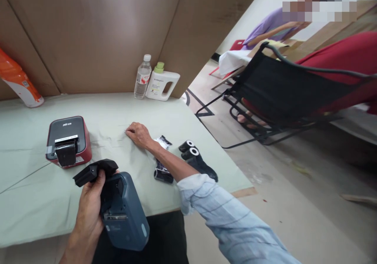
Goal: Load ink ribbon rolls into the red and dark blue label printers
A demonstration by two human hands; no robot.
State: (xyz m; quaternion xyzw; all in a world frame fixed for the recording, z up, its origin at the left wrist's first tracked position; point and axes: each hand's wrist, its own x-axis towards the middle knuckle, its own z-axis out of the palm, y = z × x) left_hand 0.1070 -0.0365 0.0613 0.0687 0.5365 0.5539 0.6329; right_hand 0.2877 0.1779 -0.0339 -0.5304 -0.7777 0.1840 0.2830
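My left hand (90, 203) grips a dark blue label printer (129, 213) over the table's front edge, thumb on its raised black lid (96, 170). The lid stands open, so the printer's inner bay shows. My right hand (138, 134) rests on the pale green tabletop (108, 115), fingers curled together; whatever is at the fingertips is too small to make out. Beneath my right forearm lie a crumpled silver-and-black wrapper (163, 142) and a black roll (163, 175), both partly hidden. Right of the forearm are two black rolls with white cores (189, 153).
A red-and-black printer (69, 138) with a black strip coming out sits at left. At the back stand a water bottle (143, 77), a white jug (162, 84) and an orange-and-white bottle (22, 79) against cardboard (103, 36). A black folding chair (282, 83) and other people are at right.
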